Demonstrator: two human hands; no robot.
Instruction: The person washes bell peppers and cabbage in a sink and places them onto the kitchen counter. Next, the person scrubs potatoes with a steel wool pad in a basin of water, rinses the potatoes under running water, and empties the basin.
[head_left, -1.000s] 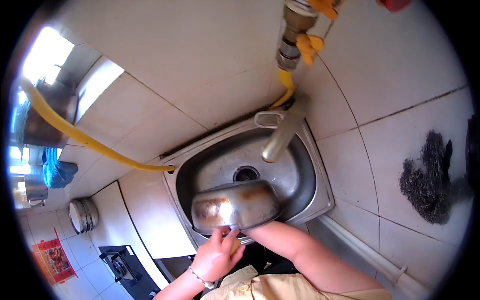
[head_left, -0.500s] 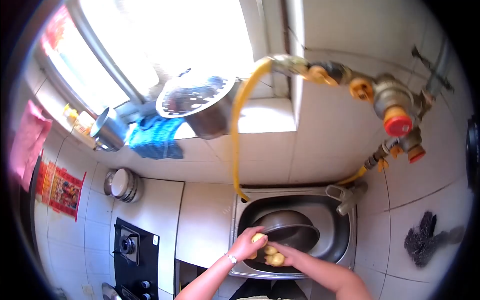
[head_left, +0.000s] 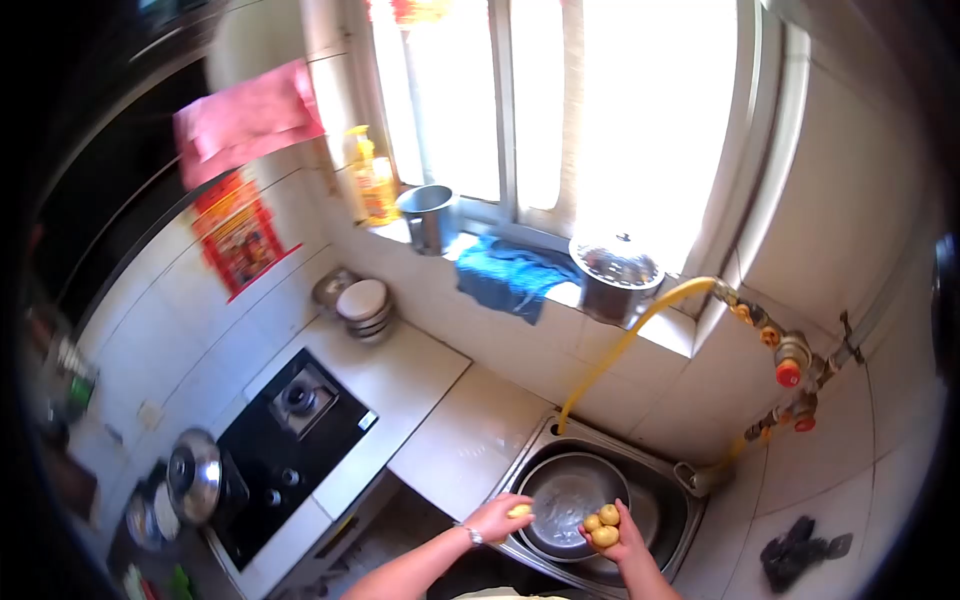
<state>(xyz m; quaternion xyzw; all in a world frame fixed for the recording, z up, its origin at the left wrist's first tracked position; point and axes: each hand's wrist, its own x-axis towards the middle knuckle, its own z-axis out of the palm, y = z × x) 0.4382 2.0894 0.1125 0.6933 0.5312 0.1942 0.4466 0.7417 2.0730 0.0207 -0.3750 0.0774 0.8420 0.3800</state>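
Observation:
My left hand, with a band at its wrist, closes around a pale yellow potato at the left rim of a metal basin. Three more potatoes rest in my right hand, whose fingers curl around them over the basin's right side. The basin stands inside a steel sink and appears to have some water in it.
A yellow hose runs from the wall valves down to the sink corner. Left are the white counter and a black gas stove. A lidded pot, blue cloth and metal cup line the windowsill.
My hands have moved apart, each holding potatoes. The basin, tilted before, now sits level in the sink. The view has swung left, showing more of the stove.

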